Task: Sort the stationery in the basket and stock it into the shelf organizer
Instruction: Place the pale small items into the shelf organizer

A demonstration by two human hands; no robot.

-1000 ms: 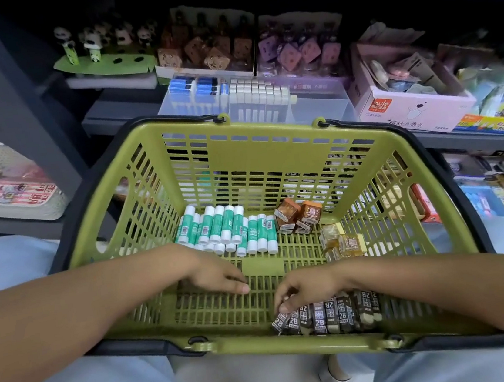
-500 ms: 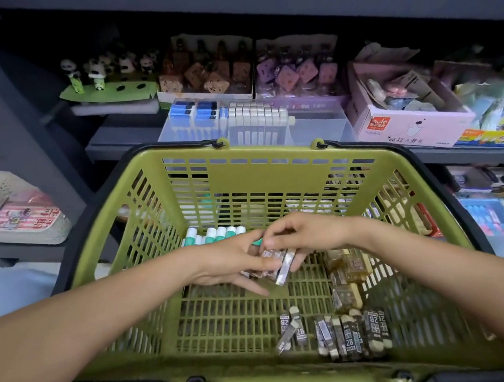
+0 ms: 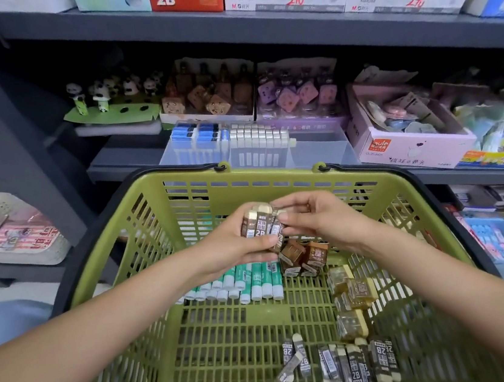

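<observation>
My left hand [image 3: 235, 243] grips a bundle of erasers [image 3: 259, 224] above the basket [image 3: 179, 180]; my right hand [image 3: 314, 218] pinches the bundle's side.

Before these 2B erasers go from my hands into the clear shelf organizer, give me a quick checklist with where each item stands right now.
1. Bundle of 2B erasers gripped in the left hand: ok.
2. Right hand steadying the bundle's end: ok.
3. Bundle squared up: not ok, one eraser angles out at the bottom.
4. Free space in the clear organizer on the shelf: ok, its right part looks unfilled.
5. All 2B erasers collected: not ok, loose 2B erasers remain at the near edge of the basket.
6. Whether that compartment is meant for this kind: cannot tell.
</observation>
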